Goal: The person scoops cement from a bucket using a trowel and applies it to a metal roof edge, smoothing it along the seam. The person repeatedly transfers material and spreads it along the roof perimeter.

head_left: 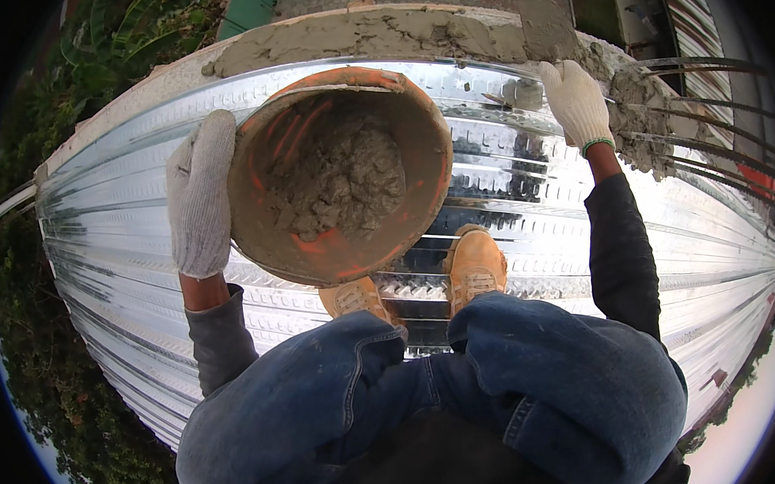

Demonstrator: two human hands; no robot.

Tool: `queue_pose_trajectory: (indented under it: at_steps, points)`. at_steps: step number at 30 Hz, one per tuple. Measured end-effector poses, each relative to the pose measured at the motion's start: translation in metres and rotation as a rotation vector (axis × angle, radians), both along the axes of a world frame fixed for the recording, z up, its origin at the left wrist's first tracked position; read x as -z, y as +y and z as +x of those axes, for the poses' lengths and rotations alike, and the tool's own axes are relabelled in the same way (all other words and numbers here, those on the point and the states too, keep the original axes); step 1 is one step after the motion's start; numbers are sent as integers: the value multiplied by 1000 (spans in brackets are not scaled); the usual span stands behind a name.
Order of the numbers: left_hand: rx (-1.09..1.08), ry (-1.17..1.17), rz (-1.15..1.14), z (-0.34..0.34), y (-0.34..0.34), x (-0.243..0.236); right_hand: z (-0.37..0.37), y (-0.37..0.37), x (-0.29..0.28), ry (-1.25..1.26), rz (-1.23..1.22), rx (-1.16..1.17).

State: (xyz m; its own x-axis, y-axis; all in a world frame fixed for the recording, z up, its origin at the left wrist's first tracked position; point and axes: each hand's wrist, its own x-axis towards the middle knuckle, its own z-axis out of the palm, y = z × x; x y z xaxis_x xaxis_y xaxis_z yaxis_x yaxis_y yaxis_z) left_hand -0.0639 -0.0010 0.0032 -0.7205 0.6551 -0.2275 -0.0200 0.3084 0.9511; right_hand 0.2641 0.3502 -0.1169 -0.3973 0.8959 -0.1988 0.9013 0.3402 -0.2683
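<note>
Wet grey mortar (pixel 355 183) partly fills an orange bucket (pixel 320 269), its walls smeared with the same mix. My left hand (pixel 202 188), in a whitish knit glove, grips the bucket's left side; the fingertips are partly hidden. In a matching glove with a green cuff edge, my right hand (pixel 577 101) is closed at the far side, beside the mortar-topped wall edge (pixel 389 36). Just beyond its fingers lies a flat, mortar-coated blade, apparently a trowel (pixel 546 24); its handle is hidden in the glove.
Shiny ribbed metal sheeting (pixel 528 236) lies under my boots (pixel 477 262) and the bucket. Several bent steel bars (pixel 718 115) stick out at the right, near lumps of mortar (pixel 643 124). Green plants (pixel 122 31) grow beyond the left edge.
</note>
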Motion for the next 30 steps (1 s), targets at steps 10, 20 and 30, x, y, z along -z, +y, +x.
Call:
queue_pose_trajectory:
  at_steps: [10, 20, 30]
  points:
    - [13, 20, -27, 1, -4, 0, -28, -36, 9, 138, 8, -16]
    - [29, 6, -49, 0, -6, -1, -52, -56, 12, 117, -45, -106]
    - [25, 17, -26, -2, -4, 5, -54, -70, 23, 38, 7, -176]
